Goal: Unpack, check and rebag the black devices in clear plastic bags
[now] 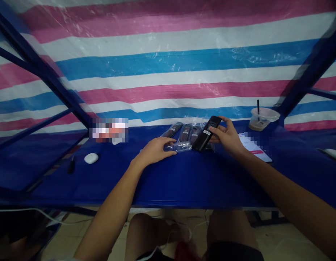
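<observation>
My right hand [228,135] grips a slim black remote control [206,133] with a small white label on it. It is held tilted, its top leaning to the right, just above the table. Beside it several similar black remotes lie in clear plastic bags, among them one bagged remote [184,133] in the middle and another bagged remote [174,129] at the left. My left hand [158,150] rests at the left end of these bags, fingers and thumb apart, fingertips by the plastic. Whether those fingertips press on the bag is hard to see.
On the blue table [168,185] a lit phone [255,148] lies right of my right hand, with a plastic cup [261,117] and straw behind. Farther left are a white rounded case [91,158] and a small dark object [71,165]. Blue frame bars and striped sheeting [168,61] enclose the table.
</observation>
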The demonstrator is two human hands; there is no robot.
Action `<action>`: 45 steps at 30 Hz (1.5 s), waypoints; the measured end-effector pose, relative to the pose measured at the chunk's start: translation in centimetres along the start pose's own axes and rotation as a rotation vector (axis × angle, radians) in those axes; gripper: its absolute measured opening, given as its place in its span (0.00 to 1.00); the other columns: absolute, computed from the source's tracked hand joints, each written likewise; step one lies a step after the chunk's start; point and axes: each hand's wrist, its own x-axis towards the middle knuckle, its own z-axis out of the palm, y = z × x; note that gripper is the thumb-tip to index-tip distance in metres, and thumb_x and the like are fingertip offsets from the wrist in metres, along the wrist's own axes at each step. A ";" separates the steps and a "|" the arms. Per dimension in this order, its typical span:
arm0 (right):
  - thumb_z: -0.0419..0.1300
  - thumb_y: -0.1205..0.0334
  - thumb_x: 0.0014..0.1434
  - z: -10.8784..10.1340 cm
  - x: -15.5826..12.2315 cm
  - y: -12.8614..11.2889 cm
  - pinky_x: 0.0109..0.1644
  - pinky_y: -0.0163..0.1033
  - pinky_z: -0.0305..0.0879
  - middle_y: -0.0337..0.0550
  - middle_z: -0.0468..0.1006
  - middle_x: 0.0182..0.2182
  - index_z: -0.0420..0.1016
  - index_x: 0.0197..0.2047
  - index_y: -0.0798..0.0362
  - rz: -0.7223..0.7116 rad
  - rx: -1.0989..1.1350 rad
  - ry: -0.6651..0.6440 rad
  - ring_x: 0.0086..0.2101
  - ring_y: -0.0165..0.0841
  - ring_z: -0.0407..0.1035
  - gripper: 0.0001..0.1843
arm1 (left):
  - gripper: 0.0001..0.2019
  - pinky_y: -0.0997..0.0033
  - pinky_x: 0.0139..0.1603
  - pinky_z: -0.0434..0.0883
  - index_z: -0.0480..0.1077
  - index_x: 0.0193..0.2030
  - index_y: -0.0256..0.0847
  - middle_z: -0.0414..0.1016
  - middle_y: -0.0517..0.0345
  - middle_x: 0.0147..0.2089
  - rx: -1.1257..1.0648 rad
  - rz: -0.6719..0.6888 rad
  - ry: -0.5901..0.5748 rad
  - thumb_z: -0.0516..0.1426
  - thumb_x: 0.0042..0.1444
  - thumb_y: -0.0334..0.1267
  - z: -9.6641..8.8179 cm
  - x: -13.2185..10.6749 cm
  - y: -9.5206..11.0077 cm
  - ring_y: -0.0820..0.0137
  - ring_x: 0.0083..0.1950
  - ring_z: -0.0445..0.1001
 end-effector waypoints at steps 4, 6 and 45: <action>0.73 0.49 0.56 -0.3 0.2 0.1 0.42 0.54 0.84 0.42 0.81 0.44 0.55 0.66 0.39 0.002 -0.024 0.012 0.35 0.41 0.81 0.42 | 0.25 0.54 0.51 0.79 0.76 0.63 0.49 0.84 0.51 0.56 0.015 0.017 0.006 0.68 0.60 0.49 0.0 0.0 0.2 0.55 0.53 0.83; 0.73 0.51 0.57 -0.1 0.1 0.1 0.43 0.54 0.84 0.41 0.81 0.44 0.55 0.65 0.39 0.004 -0.009 0.009 0.35 0.40 0.82 0.40 | 0.23 0.54 0.51 0.79 0.77 0.62 0.50 0.84 0.51 0.56 0.016 0.022 0.000 0.68 0.61 0.49 0.1 0.1 0.4 0.55 0.53 0.83; 0.72 0.54 0.58 5.2 -5.0 0.7 0.39 0.43 0.71 0.44 0.82 0.41 0.72 0.52 0.50 -0.284 -0.320 -0.192 0.32 0.33 0.72 0.22 | 0.23 0.57 0.58 0.77 0.76 0.63 0.48 0.83 0.55 0.59 0.119 -0.014 0.241 0.65 0.63 0.49 2.9 0.7 4.4 0.57 0.58 0.82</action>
